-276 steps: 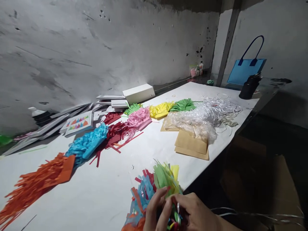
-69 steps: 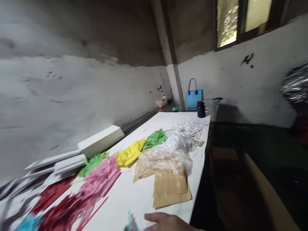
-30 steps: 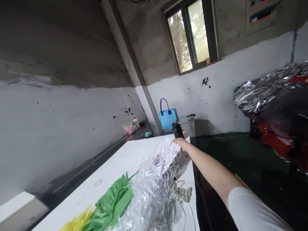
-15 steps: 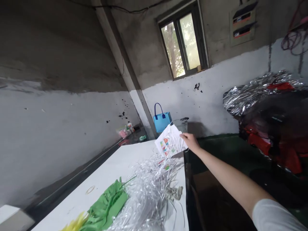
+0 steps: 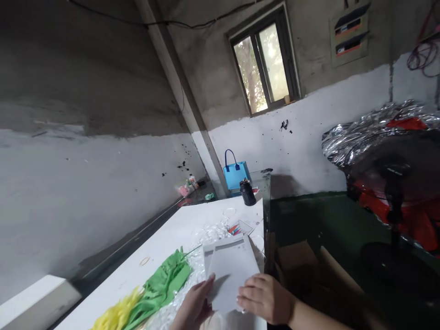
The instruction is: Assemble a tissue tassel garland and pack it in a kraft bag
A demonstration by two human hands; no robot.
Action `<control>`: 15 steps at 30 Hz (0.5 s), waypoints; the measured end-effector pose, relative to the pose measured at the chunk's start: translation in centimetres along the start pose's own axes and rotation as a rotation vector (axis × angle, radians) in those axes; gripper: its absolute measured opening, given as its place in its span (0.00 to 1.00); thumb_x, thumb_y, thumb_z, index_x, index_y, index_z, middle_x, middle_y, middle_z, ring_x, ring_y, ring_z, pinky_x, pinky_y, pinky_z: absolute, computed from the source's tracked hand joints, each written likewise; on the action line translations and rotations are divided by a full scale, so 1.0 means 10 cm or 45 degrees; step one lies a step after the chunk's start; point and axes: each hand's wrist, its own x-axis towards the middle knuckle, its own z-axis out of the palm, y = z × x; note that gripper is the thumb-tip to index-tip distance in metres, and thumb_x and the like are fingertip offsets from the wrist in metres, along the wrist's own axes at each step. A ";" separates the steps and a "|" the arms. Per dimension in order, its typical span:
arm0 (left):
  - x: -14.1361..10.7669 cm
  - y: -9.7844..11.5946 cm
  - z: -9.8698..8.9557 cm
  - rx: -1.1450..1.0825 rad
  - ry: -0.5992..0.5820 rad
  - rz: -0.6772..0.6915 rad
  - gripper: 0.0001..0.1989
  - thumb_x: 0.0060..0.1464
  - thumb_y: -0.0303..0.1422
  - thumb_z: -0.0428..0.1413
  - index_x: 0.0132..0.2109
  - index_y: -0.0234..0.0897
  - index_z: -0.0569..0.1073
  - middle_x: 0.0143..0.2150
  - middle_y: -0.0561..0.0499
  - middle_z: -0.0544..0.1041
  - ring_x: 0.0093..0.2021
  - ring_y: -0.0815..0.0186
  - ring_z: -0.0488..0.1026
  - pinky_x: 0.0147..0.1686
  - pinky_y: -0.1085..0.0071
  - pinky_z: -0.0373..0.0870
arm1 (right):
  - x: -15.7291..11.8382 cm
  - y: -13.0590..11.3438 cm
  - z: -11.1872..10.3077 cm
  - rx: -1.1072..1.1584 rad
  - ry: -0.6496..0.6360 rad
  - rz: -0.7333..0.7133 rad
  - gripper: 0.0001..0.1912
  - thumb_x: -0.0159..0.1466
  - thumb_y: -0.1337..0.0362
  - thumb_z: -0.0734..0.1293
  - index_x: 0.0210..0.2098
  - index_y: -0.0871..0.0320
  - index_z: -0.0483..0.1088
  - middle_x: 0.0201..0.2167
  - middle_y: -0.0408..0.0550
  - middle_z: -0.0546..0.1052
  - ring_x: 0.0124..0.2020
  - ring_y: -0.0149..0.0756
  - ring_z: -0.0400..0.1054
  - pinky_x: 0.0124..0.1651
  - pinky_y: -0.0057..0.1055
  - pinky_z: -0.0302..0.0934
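A small stack of pale paper sheets (image 5: pixel 229 270), with a grey strip near the top, is held between both hands over the near part of the white table. My left hand (image 5: pixel 196 300) grips its lower left edge, thumb on top. At the lower right, the curled fingers of my right hand (image 5: pixel 263 297) lie over the edge of the same sheets. Beneath and beside the paper spreads clear shiny shredded strip (image 5: pixel 197 261). Just beyond its far edge a colourful printed piece (image 5: pixel 235 229) shows.
Green fabric-like strips (image 5: pixel 168 279) and a yellow bundle (image 5: pixel 120 309) lie to the left. At the table's far end stand a black jar (image 5: pixel 247 193) and a blue handbag (image 5: pixel 236 174). Cardboard (image 5: pixel 299 259) sits low on the right, near a black fan (image 5: pixel 393 192).
My right hand has come back from the far end with the paper, which now shows a pale face instead of coloured shapes. My left hand has entered and holds it too.
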 end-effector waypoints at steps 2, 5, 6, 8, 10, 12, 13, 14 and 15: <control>0.06 0.01 0.05 -0.028 -0.040 0.061 0.29 0.24 0.49 0.75 0.31 0.31 0.80 0.22 0.49 0.78 0.22 0.64 0.72 0.22 0.71 0.65 | -0.05 -0.02 0.01 0.082 0.006 0.065 0.17 0.71 0.60 0.64 0.58 0.47 0.73 0.51 0.52 0.81 0.48 0.46 0.75 0.54 0.46 0.69; 0.09 0.01 -0.03 -0.079 0.025 0.197 0.30 0.25 0.49 0.74 0.34 0.32 0.81 0.25 0.48 0.81 0.23 0.64 0.73 0.23 0.72 0.65 | -0.09 0.06 0.00 0.228 0.126 0.299 0.23 0.63 0.50 0.72 0.56 0.48 0.75 0.54 0.54 0.78 0.55 0.53 0.71 0.61 0.53 0.63; 0.10 0.02 -0.07 -0.094 0.057 0.232 0.30 0.25 0.50 0.74 0.34 0.31 0.81 0.24 0.48 0.81 0.22 0.64 0.72 0.22 0.72 0.65 | -0.08 0.12 0.00 0.280 0.198 0.419 0.24 0.64 0.50 0.72 0.57 0.49 0.74 0.56 0.56 0.76 0.58 0.54 0.70 0.63 0.54 0.62; 0.11 0.05 -0.13 -0.124 0.100 0.271 0.30 0.26 0.50 0.74 0.34 0.31 0.81 0.24 0.48 0.81 0.22 0.63 0.74 0.22 0.71 0.67 | -0.02 0.27 0.00 0.398 0.337 0.686 0.22 0.68 0.54 0.67 0.60 0.50 0.70 0.58 0.58 0.74 0.60 0.53 0.67 0.63 0.54 0.62; 0.11 0.09 -0.16 -0.156 0.106 0.277 0.31 0.26 0.49 0.74 0.37 0.32 0.81 0.27 0.47 0.83 0.26 0.58 0.78 0.26 0.69 0.72 | 0.10 0.46 0.00 0.564 0.384 0.906 0.20 0.71 0.57 0.66 0.61 0.53 0.68 0.57 0.57 0.74 0.58 0.50 0.70 0.59 0.53 0.66; 0.11 0.12 -0.17 -0.179 0.091 0.256 0.33 0.27 0.47 0.75 0.41 0.34 0.81 0.30 0.46 0.84 0.31 0.53 0.81 0.30 0.64 0.76 | 0.24 0.64 -0.01 0.771 0.319 1.038 0.18 0.71 0.57 0.67 0.58 0.57 0.69 0.51 0.53 0.76 0.50 0.45 0.74 0.51 0.47 0.72; 0.11 0.12 -0.17 -0.187 0.083 0.245 0.33 0.27 0.47 0.75 0.42 0.35 0.81 0.31 0.46 0.85 0.32 0.50 0.82 0.30 0.63 0.77 | 0.31 0.71 -0.01 0.870 0.275 1.083 0.17 0.72 0.57 0.67 0.56 0.59 0.70 0.49 0.51 0.77 0.46 0.42 0.75 0.47 0.43 0.73; 0.11 0.12 -0.17 -0.193 0.083 0.232 0.33 0.27 0.47 0.75 0.43 0.35 0.81 0.32 0.45 0.85 0.33 0.49 0.82 0.30 0.62 0.77 | 0.37 0.77 -0.02 0.955 0.241 1.123 0.16 0.72 0.57 0.67 0.54 0.60 0.71 0.47 0.50 0.77 0.43 0.39 0.76 0.44 0.41 0.74; 0.10 0.12 -0.18 -0.196 0.090 0.218 0.34 0.27 0.47 0.75 0.42 0.34 0.81 0.32 0.45 0.85 0.32 0.48 0.82 0.30 0.61 0.77 | 0.42 0.80 -0.03 1.023 0.223 1.162 0.16 0.72 0.57 0.67 0.53 0.60 0.71 0.46 0.50 0.77 0.41 0.38 0.76 0.43 0.39 0.74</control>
